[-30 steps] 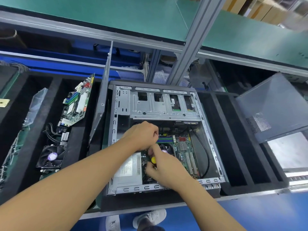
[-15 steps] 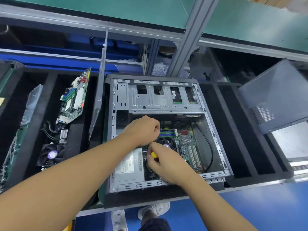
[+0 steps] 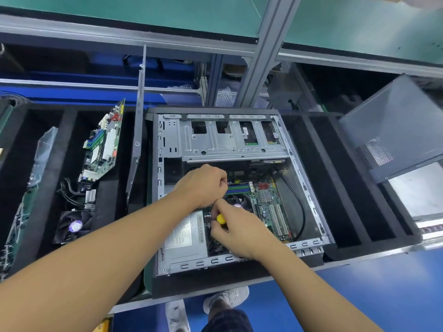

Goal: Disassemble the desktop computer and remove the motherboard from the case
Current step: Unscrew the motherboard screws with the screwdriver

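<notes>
A: Start at the left. What sits in the black foam tray [image 3: 72,121]?

B: Slots. One holds a bare board [image 3: 103,142] leaning on edge, with a loose fan [image 3: 74,225] and a tangle of cables [image 3: 69,191] below it. I'd guess the slots keep stripped parts upright and apart, so nothing scrapes.

A: And the case [image 3: 160,188]?

B: It lies on its side, open face up, on the tabletop [image 3: 395,295], so everything inside can be reached from above. The drive cage [image 3: 230,140] fills its far end, and the power supply [image 3: 184,238] sits in the near left corner.

A: The motherboard [image 3: 271,207]?

B: It is inside the case, flat on its floor, right of the power supply and not yet out. A black cable [image 3: 300,207] loops beside it.

A: The hands?

B: The left hand [image 3: 203,185] is curled into a loose fist over the board's near-left part. Whether it pinches anything I cannot tell, because its fingers are turned under. The right hand [image 3: 235,228] is closed round a screwdriver [image 3: 220,218], of which only the yellow butt shows. The tip is hidden beneath.

A: Why are they held so close?

B: Likely one hand steadies or guides while the other turns a screw near the cooler [image 3: 236,202].

A: On the right?

B: There are more foam slots, which look bare, and the side panel [image 3: 393,130] is propped at a tilt, out of the way.
</notes>
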The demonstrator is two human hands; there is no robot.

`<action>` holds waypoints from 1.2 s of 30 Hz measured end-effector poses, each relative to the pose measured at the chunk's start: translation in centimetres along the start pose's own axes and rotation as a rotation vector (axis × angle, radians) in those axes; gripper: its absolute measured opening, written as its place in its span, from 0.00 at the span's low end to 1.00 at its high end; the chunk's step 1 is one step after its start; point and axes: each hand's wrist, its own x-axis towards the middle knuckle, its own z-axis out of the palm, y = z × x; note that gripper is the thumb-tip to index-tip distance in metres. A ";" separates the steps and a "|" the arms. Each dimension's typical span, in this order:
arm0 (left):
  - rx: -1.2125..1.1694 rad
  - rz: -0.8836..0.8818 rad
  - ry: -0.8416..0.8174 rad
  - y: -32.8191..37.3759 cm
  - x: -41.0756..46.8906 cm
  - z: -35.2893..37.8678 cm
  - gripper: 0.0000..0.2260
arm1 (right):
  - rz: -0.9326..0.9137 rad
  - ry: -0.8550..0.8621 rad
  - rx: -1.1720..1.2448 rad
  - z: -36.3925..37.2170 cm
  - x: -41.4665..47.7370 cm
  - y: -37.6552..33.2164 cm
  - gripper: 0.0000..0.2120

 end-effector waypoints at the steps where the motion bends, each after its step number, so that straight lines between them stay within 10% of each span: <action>1: -0.002 -0.007 -0.004 0.1 0.0 0.0 0.10 | 0.020 -0.013 0.042 -0.1 0.0 0.0 0.06; 15: -0.021 0.013 0.014 -0.1 -0.2 0.0 0.10 | -0.040 0.044 -0.191 0.3 -0.3 0.1 0.21; 23: -0.088 0.027 0.033 0.2 -0.5 -0.4 0.11 | -0.003 0.012 0.263 -0.1 -0.3 0.5 0.11; 36: -0.094 0.074 0.068 0.0 -1.5 -0.8 0.12 | -0.114 -0.035 0.145 -0.5 -0.2 0.2 0.10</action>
